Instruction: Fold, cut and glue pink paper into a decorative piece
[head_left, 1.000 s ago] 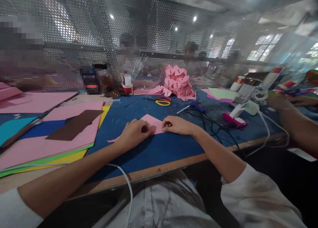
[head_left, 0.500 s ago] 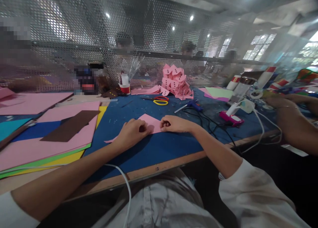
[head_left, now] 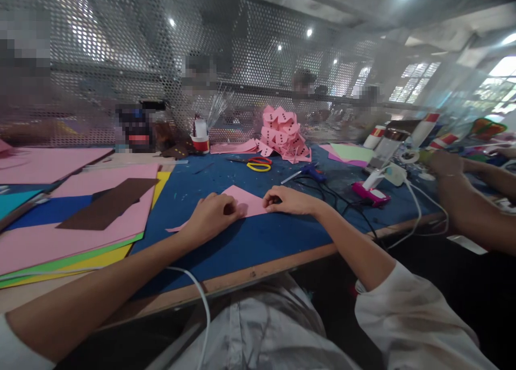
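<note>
A folded pink paper [head_left: 246,199] lies on the blue table mat [head_left: 258,241] in front of me. My left hand [head_left: 212,215] rests on its left part with the fingers curled and pressed down on the paper. My right hand [head_left: 287,201] sits at the paper's right edge, fingers curled in a pinch on that edge. A thin tail of the pink paper pokes out left of my left hand.
Stacked coloured sheets [head_left: 80,219] with a brown piece on top lie at the left. Scissors [head_left: 258,164], a pile of pink cut-outs [head_left: 283,133], a small cup [head_left: 200,142], a blue tool [head_left: 312,170] and a pink glue gun [head_left: 368,190] with cables lie behind. Another person's arm [head_left: 463,203] reaches in at the right.
My hands and the pink paper stay almost as they were; the view has drifted slightly left and up. The other person's arm at the right has shifted a little.
</note>
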A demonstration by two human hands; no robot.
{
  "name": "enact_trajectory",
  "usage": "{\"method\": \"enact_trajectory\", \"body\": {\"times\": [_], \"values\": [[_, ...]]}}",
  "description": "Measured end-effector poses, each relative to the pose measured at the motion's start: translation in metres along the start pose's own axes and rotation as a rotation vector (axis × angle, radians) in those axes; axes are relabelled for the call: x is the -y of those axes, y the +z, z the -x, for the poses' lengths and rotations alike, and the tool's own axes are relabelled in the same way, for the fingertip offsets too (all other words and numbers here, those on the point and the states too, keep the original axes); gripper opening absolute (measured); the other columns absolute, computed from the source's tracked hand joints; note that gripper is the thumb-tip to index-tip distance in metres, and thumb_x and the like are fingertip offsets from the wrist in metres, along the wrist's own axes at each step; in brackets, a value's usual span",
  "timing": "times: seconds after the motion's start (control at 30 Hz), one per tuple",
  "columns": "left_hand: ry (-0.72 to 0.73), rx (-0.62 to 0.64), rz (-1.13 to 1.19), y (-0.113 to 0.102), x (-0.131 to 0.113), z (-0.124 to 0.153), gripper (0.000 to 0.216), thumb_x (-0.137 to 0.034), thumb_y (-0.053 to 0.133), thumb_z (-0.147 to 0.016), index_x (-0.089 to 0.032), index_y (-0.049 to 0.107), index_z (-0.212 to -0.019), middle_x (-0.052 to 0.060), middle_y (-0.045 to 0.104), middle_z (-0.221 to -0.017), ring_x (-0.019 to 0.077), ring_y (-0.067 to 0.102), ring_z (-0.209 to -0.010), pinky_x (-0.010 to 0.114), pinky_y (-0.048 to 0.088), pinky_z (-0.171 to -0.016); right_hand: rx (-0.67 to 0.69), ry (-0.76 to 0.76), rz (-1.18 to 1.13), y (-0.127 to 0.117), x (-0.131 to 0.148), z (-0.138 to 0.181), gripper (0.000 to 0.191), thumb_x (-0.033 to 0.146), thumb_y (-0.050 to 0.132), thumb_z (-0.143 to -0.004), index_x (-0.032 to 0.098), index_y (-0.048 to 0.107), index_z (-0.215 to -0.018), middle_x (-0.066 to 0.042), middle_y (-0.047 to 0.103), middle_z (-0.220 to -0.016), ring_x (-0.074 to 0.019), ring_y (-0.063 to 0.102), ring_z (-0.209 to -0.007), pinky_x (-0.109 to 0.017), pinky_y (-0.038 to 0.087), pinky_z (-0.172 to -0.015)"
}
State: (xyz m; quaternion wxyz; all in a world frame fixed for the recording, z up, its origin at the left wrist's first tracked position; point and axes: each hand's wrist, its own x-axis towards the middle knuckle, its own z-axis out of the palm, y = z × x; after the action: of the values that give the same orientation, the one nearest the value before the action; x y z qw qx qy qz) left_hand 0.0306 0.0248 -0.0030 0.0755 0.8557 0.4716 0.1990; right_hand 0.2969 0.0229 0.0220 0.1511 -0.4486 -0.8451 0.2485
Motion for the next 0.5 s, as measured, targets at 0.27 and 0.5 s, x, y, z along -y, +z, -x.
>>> {"method": "enact_trajectory", "body": {"times": [0.27,0.5], "values": [[0.006,0.019,-0.013,0.000,0.001,-0.001,0.038,-0.053,0.052,-0.090,-0.022,0.059,-0.070,0.003,0.069,-0.077,0.0230,0.059,-0.079,0.031,0.033,-0.065,0.022,-0.066,-0.004,-0.007,-0.009,0.007,0.018,0.022,0.067,-0.090,0.018,0.070,-0.107,-0.006,0.065,-0.105,-0.0184,0.060,-0.095,-0.032,0.047,-0.089],[0.001,0.014,-0.036,-0.003,-0.002,0.000,0.036,-0.051,0.054,-0.090,-0.022,0.060,-0.071,0.004,0.071,-0.079,0.0246,0.062,-0.083,0.031,0.034,-0.065,0.107,-0.134,-0.058,-0.021,-0.018,0.013,0.031,0.013,0.063,-0.088,0.019,0.070,-0.117,-0.007,0.067,-0.115,-0.0198,0.061,-0.108,-0.035,0.044,-0.099]]}}
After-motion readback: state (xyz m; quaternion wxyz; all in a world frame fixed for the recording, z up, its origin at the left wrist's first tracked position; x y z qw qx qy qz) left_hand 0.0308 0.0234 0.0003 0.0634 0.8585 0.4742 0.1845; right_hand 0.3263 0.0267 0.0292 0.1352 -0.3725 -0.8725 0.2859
